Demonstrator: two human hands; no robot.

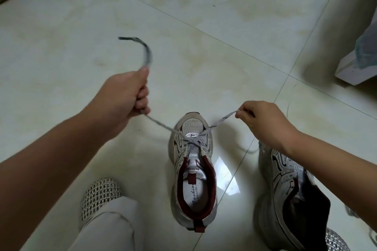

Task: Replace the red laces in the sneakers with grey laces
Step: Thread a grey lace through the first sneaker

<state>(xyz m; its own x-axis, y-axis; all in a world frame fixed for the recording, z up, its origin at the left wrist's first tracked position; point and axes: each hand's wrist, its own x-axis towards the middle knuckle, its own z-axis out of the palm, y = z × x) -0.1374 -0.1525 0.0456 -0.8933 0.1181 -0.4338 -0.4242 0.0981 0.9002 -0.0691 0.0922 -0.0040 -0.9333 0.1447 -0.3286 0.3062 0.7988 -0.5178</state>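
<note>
Gripping lace (216, 125): L hand (124, 92); R hand (263, 117)

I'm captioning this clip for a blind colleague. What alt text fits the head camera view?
Two bare hands pull the ends of a grey lace taut and crossed over a sneaker standing on a pale tiled floor: the left hand grips one end in a fist, the right hand pinches the other. A second sneaker stands to its right.

left hand (124, 91) fisted, right hand (263, 120) pinching, arms apart
</note>
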